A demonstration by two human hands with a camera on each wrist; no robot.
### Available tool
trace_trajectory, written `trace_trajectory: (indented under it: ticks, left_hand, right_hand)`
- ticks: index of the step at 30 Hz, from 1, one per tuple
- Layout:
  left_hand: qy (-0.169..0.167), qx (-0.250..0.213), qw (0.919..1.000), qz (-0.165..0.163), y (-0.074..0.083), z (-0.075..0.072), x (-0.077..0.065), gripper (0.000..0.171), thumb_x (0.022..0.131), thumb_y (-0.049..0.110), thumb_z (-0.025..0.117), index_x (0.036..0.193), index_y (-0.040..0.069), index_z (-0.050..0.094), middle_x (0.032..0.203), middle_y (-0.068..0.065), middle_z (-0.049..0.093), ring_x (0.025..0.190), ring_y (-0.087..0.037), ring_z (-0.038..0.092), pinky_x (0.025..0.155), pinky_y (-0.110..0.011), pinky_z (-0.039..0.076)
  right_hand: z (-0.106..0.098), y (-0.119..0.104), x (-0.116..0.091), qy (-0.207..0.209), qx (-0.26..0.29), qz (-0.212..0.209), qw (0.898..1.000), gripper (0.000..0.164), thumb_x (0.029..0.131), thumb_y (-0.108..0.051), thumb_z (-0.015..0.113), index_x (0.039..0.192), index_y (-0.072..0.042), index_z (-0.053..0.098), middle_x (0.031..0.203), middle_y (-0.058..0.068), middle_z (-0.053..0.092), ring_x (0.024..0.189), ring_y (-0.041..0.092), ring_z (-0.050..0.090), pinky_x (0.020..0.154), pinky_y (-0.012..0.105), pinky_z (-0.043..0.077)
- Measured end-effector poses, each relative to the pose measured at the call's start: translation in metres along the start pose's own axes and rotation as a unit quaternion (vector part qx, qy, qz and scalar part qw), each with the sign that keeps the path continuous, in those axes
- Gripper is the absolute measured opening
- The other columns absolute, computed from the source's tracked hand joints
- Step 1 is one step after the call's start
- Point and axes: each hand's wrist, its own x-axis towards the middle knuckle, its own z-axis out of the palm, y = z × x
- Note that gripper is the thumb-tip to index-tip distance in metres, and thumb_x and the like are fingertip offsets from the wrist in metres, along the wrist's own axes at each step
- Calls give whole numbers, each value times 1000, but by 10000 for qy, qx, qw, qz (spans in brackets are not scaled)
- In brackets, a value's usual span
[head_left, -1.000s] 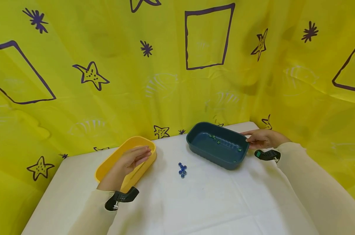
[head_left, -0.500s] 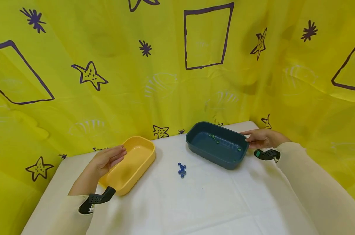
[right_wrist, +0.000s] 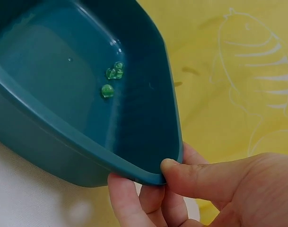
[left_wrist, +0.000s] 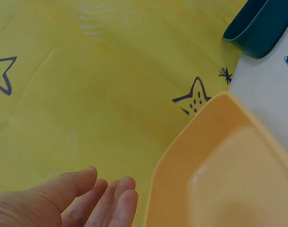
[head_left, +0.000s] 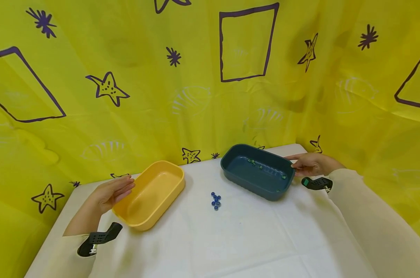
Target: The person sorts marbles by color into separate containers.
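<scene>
My right hand [head_left: 314,164] pinches the right-hand end of a dark teal tub [head_left: 248,187], thumb on the rim and fingers underneath it. Several green glass marbles [right_wrist: 107,91] lie on the tub's floor, most of them along one long wall. Over at the left, my left hand [head_left: 110,193] hovers beside the yellow tub [head_left: 166,200], fingers loosely extended and holding nothing. The left wrist view shows a gap between those fingers and the tub wall. No marbles show inside the yellow tub. Between the tubs, several blue marbles [head_left: 215,200] sit in a small cluster.
A white cloth [head_left: 237,243] covers the table under both tubs. Behind and along the sides hangs a yellow curtain [head_left: 143,123] with drawn stars, fish and frames, close to the far table edge.
My left hand has moved left, from above the yellow tub to its left side. The right hand keeps its hold on the teal tub, and the blue marbles have stayed put.
</scene>
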Motion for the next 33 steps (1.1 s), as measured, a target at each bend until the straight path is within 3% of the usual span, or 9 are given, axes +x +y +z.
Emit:
trace_trajectory:
  ticks: [4,11,21,24,26,28,30,33]
  left_hand:
    - [71,71,9999,33,1,-11,-2,24,99,13,59,84,23,75,89,8,74,84,-8,72,78,-22,59]
    - [577,312,9978,-103,-1,-33,-8,22,96,18,63,79,26,73,83,10,72,78,-5,71,77,-19,58]
    - [997,644,9926,-256,-10,-57,-14,19,95,21,67,77,29,69,81,13,68,76,-2,68,75,-18,58]
    - [1004,930,9904,-180,-14,-62,-15,7,95,21,66,97,21,72,84,15,67,79,-1,68,77,-18,58]
    - [1032,1188,9874,-162,-17,-64,-14,28,96,22,65,121,9,66,84,16,66,80,0,67,78,-18,58]
    - [1071,1456,9834,-150,-20,-66,-13,51,97,22,64,139,-2,50,86,17,65,81,0,67,78,-19,58]
    - [1148,1691,9788,-162,-23,-67,-12,64,98,23,62,146,-9,36,90,16,65,80,1,67,78,-21,59]
    - [1238,2004,9717,-160,-27,-69,-13,66,99,24,61,147,-11,32,98,11,66,79,1,66,79,-24,59]
  right_hand:
    - [0,0,-1,-34,-10,18,10000,64,103,3,38,158,-7,5,99,2,63,77,8,63,75,15,56]
    - [0,-1,-1,-69,48,54,10000,64,104,3,38,158,-8,5,100,3,63,79,9,64,75,16,56]
    - [-2,0,0,-155,123,87,9998,65,104,2,37,158,-8,2,99,5,62,79,10,67,77,20,58]
    - [-2,0,-1,-131,175,68,9997,66,104,2,37,158,-9,2,99,4,62,80,10,67,77,20,58]
    - [-1,0,-2,-135,166,43,9998,66,104,3,37,158,-9,1,100,3,62,80,9,67,78,19,58]
    - [-1,0,-3,-147,162,32,9998,66,104,2,36,158,-9,0,101,3,62,80,9,66,78,19,58]
    - [-1,0,-3,-160,135,21,9998,65,104,2,36,158,-9,0,101,4,61,78,9,66,77,19,58]
    - [0,1,-2,-159,160,19,9997,66,104,2,37,158,-8,1,101,4,61,79,9,66,78,19,58]
